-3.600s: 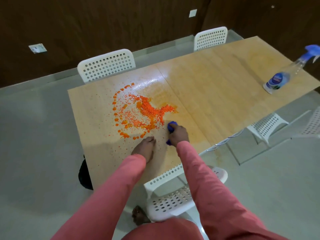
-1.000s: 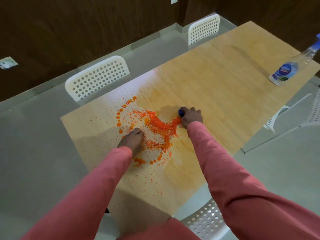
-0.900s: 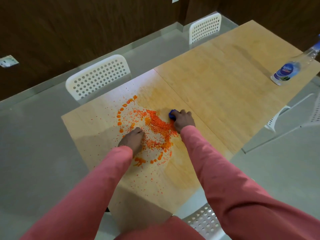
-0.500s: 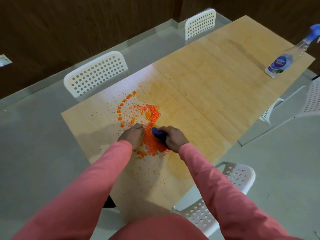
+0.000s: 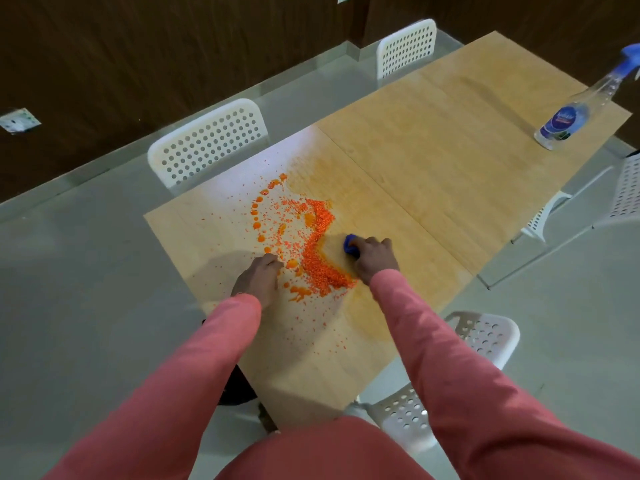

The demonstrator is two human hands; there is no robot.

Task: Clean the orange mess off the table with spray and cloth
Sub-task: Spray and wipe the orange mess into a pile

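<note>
An orange mess point(image 5: 313, 252) of small grains and wet blobs lies on the near end of the wooden table point(image 5: 450, 150), heaped into a curved ridge. My right hand point(image 5: 374, 259) grips a small blue cloth point(image 5: 349, 243) on the tabletop just right of that ridge; most of the cloth is hidden under my fingers. My left hand point(image 5: 258, 278) rests on the table at the mess's left edge, fingers bent down onto the wood. The clear spray bottle point(image 5: 571, 112) with a blue trigger stands at the table's far right corner.
White perforated chairs stand around the table: one behind the mess point(image 5: 207, 140), one farther back point(image 5: 407, 46), one at my right point(image 5: 481, 337), another at the right edge point(image 5: 623, 195). Orange specks scatter toward the near table edge. Grey floor surrounds everything.
My right hand with the cloth has swept through the mess toward my left hand and back out to the right, gathering the grains into a curved ridge. The left hand stayed put.
</note>
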